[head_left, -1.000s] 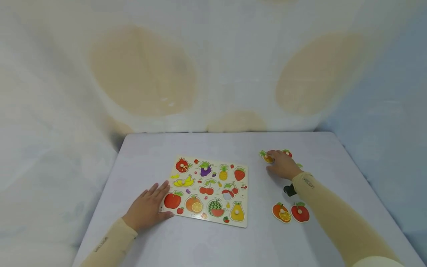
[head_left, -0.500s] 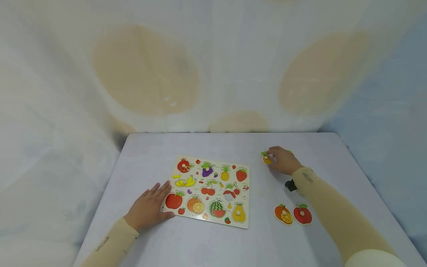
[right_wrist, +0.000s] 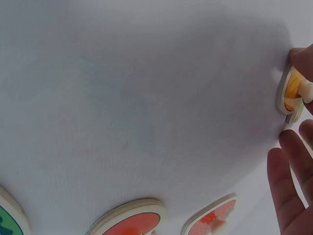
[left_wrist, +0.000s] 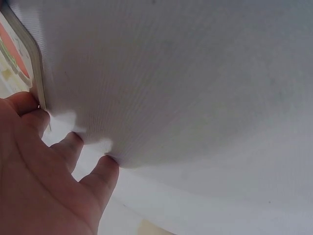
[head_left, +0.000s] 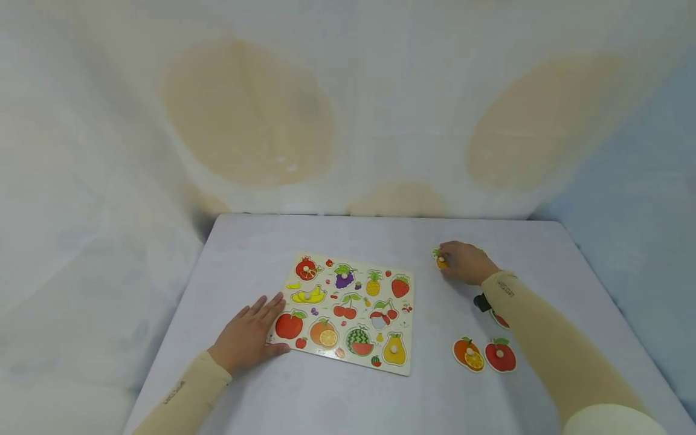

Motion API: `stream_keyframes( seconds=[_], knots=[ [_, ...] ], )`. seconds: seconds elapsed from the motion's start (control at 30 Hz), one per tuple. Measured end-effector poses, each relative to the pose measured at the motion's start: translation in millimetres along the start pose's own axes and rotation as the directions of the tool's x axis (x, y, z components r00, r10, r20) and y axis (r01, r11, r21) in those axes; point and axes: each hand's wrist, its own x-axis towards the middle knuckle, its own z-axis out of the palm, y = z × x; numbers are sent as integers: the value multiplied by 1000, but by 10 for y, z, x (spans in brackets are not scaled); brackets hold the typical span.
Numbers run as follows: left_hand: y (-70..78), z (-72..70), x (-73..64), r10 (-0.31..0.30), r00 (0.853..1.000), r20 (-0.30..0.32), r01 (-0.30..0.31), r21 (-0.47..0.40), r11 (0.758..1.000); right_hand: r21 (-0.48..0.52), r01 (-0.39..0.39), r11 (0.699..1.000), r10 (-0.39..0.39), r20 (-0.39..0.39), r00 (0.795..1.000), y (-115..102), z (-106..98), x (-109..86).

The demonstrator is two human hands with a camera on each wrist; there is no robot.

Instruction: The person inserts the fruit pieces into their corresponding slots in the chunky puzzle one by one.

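A white fruit puzzle board [head_left: 353, 360] lies on the table; knobs show on its pomegranate, grapes, bananas and pear. Spread fingers of my left hand [head_left: 247, 338] rest along the board's left edge, thumb at its lower corner. In the left wrist view, fingertips [left_wrist: 108, 164] touch the cloth beside the board's side. My right hand [head_left: 467, 264] is at the back right, pinching a pineapple puzzle piece [head_left: 441, 262] by thumb and finger. Seen from the right wrist, the piece [right_wrist: 290, 90] has a pale knob [right_wrist: 305, 90] between the digits, while other fingers extend apart from it.
An orange piece [head_left: 469, 354] and an apple piece [head_left: 500, 354] lie right of the board. Another red piece [head_left: 500, 318] is partly hidden under the right forearm. More red pieces [right_wrist: 132, 224] and a green one [right_wrist: 9, 223] edge into the right wrist view.
My right hand has closed in on the pineapple piece, its fingers now covering more of it. The left hand stays at the board; the head view has shifted slightly.
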Motion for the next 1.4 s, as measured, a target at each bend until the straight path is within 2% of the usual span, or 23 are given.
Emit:
stream_keyframes(
  seconds=[0.3,0.57,0.77,0.93,1.17,1.4],
  knots=[
    [39,9,15,15,1000,-19,-15,-9,1000,-14,-4,1000,3,-20,1000,69,-2,-53],
    [50,0,34,20,1000,-13,-20,15,1000,-20,-89,996,88,-55,995,34,-9,-115],
    [62,-23,30,14,1000,2,-14,16,1000,-18,-122,992,121,-64,991,15,-3,-160],
    [77,-71,21,4,1000,8,-4,-6,1000,-3,-115,993,114,-70,991,-24,-4,-203],
    [42,-66,7,0,1000,10,0,5,1000,-2,-89,996,89,-78,993,-112,-12,-297],
    [18,-38,2,2,1000,1,-2,-22,1000,42,-119,992,122,-69,990,-187,20,-395]
  ],
)
